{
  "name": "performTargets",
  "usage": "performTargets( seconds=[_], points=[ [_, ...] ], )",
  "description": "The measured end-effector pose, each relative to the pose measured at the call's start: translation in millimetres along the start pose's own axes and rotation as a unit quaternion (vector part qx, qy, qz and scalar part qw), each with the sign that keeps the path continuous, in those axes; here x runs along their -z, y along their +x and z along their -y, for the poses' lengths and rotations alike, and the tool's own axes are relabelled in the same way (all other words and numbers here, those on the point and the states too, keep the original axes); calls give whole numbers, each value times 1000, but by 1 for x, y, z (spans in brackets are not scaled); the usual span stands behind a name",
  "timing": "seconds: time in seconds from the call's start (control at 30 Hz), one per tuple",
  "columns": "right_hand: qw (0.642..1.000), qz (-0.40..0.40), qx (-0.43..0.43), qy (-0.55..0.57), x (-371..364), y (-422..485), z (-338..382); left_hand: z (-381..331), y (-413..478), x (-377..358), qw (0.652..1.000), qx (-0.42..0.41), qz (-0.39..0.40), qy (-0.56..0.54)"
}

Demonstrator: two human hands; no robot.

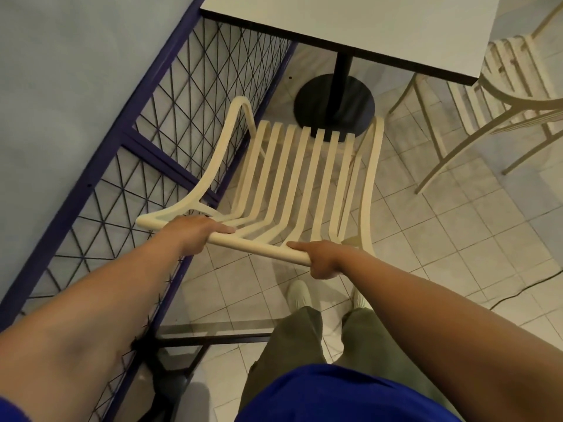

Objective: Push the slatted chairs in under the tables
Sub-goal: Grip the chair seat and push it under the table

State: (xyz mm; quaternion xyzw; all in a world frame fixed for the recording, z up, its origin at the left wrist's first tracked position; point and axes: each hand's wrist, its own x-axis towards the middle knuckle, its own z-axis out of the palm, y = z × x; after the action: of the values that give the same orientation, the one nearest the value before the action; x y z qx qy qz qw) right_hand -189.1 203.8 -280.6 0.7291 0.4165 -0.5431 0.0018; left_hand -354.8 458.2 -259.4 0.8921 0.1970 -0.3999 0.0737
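A cream slatted chair (300,178) stands on the tiled floor in front of me, its seat pointing toward a white square table (380,28) on a black pedestal base (316,102). The seat's front edge is at the pedestal base, just short of the tabletop edge. My left hand (198,234) grips the top rail of the chair back near its left end. My right hand (320,258) grips the same rail at its right end. Both thumbs lie along the top of the rail.
A blue metal railing with wire mesh (182,111) runs close along the chair's left side. A second slatted chair (515,95) stands at the table's right side. A dark cable (524,287) lies on the tiles at right. My feet (300,295) are just behind the chair.
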Motion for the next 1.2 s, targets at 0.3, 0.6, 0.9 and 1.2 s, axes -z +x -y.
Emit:
performTargets(
  seconds=[0.3,0.6,0.9,1.2],
  points=[
    [999,8,-6,40,5,7,6,-1,-1,0,999,-38,19,-4],
    [1000,5,-4,13,-5,8,19,4,2,-7,1000,-7,14,6],
    [999,4,10,34,-22,15,44,25,-8,-11,1000,17,7,22],
    [999,16,12,41,-33,21,60,40,-17,-18,1000,19,3,13]
  ],
)
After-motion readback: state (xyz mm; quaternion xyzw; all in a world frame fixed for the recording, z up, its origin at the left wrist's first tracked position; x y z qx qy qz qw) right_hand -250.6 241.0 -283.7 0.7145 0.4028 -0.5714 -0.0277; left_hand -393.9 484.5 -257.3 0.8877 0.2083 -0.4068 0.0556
